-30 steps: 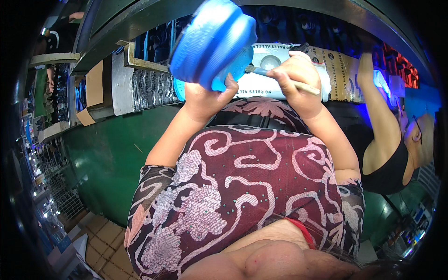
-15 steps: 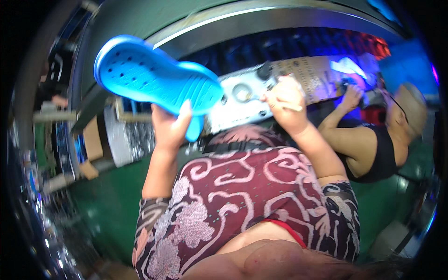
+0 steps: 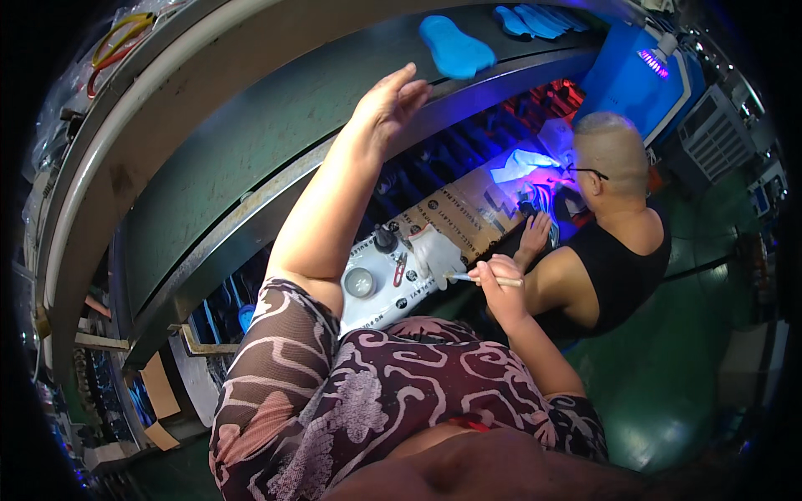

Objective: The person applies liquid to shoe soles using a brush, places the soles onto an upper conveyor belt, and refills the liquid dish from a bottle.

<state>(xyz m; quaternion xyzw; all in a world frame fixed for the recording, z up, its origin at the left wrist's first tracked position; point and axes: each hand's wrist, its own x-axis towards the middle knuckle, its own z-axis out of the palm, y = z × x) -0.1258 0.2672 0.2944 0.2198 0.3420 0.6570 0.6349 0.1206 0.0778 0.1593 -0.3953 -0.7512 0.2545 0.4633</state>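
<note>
My left hand (image 3: 391, 102) reaches far forward over the green conveyor belt (image 3: 251, 138), fingers apart and holding nothing. Just past its fingertips a blue shoe sole (image 3: 456, 48) lies on the belt, apart from the hand. Near the workbench, my right hand (image 3: 501, 282) is closed round a thin brush (image 3: 505, 282) with a pale wooden handle, its tip pointing left. On the white-covered surface beside it are a white glove (image 3: 436, 250), red-handled snips (image 3: 399, 270), a round cup (image 3: 360, 283) and a small black container (image 3: 384, 239).
More blue soles (image 3: 541, 22) lie farther along the belt. A metal rail (image 3: 326, 149) edges the belt. At right a co-worker (image 3: 614, 234) in a black top works under violet light, close to my right arm. A blue machine (image 3: 622, 71) stands behind.
The blue sole that my left hand held up is now on the belt. That hand has moved forward and right and let go. My right hand still holds the brush.
</note>
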